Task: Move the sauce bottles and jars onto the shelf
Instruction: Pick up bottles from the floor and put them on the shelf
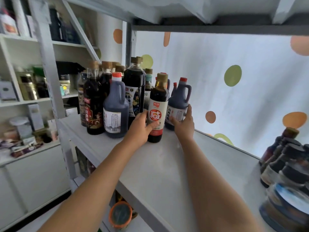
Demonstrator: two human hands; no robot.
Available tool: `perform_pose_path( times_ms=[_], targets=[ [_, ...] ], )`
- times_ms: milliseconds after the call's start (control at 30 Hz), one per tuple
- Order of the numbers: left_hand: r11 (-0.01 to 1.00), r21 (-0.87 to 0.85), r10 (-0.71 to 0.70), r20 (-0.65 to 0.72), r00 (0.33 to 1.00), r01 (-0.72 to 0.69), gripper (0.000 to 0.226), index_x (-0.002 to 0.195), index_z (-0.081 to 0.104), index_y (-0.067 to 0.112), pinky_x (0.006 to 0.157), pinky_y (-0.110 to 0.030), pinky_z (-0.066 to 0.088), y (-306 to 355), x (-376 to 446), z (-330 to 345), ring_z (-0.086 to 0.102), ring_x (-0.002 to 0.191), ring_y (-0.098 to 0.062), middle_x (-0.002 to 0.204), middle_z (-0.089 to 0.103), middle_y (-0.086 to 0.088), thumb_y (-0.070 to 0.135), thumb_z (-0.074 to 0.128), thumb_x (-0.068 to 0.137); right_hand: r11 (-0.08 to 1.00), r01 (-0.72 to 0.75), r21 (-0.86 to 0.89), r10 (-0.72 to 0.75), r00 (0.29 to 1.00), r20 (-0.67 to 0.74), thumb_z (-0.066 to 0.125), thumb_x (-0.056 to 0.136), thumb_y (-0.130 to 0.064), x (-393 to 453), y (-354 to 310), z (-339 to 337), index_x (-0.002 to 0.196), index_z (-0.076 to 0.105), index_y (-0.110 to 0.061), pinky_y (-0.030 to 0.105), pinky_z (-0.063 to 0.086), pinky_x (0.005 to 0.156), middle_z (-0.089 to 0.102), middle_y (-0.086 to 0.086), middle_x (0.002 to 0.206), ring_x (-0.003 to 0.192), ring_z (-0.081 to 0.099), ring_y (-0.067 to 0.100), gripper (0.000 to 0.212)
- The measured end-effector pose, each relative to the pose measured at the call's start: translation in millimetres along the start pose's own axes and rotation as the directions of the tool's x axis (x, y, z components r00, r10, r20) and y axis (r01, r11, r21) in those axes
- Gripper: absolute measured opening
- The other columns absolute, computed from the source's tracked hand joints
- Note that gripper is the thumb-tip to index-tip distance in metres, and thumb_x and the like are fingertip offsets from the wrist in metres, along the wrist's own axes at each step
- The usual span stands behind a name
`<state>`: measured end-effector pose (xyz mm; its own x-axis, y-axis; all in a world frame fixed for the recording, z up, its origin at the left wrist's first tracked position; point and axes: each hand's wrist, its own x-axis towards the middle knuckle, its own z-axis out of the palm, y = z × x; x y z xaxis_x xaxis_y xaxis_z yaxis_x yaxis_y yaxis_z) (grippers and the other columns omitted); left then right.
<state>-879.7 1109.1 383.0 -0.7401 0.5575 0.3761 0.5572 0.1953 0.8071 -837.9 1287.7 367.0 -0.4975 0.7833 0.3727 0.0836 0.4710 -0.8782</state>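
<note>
Head view: left hand (144, 124) wrapped round sauce bottle (157, 108), standing near shelf (167, 173) left end, behind front edge; right hand (183, 122) clasping handled jug (179, 104) beside it; risk: nudging crowded neighbours, toppling one off the front edge.

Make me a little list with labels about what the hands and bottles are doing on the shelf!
place: white shelf in front of a dotted curtain
left hand: grips the red-label sauce bottle, which stands upright on the shelf
right hand: grips the jug with a red cap
left neighbours: a crowd of dark bottles, standing close together
right edge: another bunch of dark bottles, blurry
below the shelf: an orange-rimmed jar lid
</note>
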Motion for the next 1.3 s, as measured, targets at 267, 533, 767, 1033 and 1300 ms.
perform_pose_path(
  times_ms=[267,533,767,1033,1300],
  targets=[
    [1.0,0.029,0.01,-0.039,0.999,-0.008,0.05,0.135,0.049,0.013,0.105,-0.044,0.044,-7,30,20,0.052,0.124,-0.024,0.135,0.055,-0.006,0.034,0.061,0.091,0.995,0.044,0.094,-0.046,0.999,0.021,0.077,0.08,-0.03,7,19,6,0.139,0.038,-0.038,0.043,0.057,0.088,0.066,-0.006,0.12,0.104,0.067,0.017,0.071],
    [1.0,0.021,-0.005,-0.09,0.996,0.007,0.052,0.138,0.047,0.012,0.105,-0.045,0.044,-9,56,42,0.051,0.124,-0.027,0.135,0.053,-0.009,0.034,0.061,0.093,0.983,-0.005,0.183,-0.008,0.997,0.071,0.067,0.073,-0.008,13,27,5,0.112,0.057,-0.038,0.03,0.056,0.078,0.071,-0.01,0.094,0.087,0.068,0.008,0.051],
    [0.997,0.073,0.041,-0.203,0.978,-0.026,0.054,0.146,0.036,0.008,0.103,-0.036,0.04,-16,57,60,0.047,0.128,-0.026,0.14,0.047,-0.011,0.03,0.05,0.098,0.982,-0.023,0.188,0.01,0.998,0.068,0.053,0.072,-0.01,10,22,2,0.103,0.06,-0.018,0.011,0.046,0.06,0.07,-0.001,0.095,0.08,0.062,0.009,0.033],
    [0.965,0.26,0.116,-0.327,0.938,-0.028,0.052,0.142,0.039,0.005,0.099,-0.036,0.043,-26,59,69,0.046,0.126,-0.027,0.136,0.047,-0.013,0.033,0.046,0.099,0.982,0.005,0.189,-0.016,0.998,0.059,0.067,0.076,-0.009,14,26,4,0.104,0.059,-0.02,0.012,0.047,0.062,0.068,-0.002,0.096,0.084,0.062,0.009,0.031],
    [0.933,0.355,0.081,-0.385,0.919,0.067,0.023,0.106,0.052,0.004,0.071,-0.034,0.039,-24,48,61,0.057,0.096,-0.031,0.109,0.059,-0.015,0.025,0.053,0.097,0.991,-0.008,0.136,0.002,0.999,0.046,0.072,0.077,-0.014,13,30,4,0.11,0.055,-0.019,0.017,0.045,0.065,0.066,-0.008,0.094,0.079,0.061,0.001,0.038]
  ],
)
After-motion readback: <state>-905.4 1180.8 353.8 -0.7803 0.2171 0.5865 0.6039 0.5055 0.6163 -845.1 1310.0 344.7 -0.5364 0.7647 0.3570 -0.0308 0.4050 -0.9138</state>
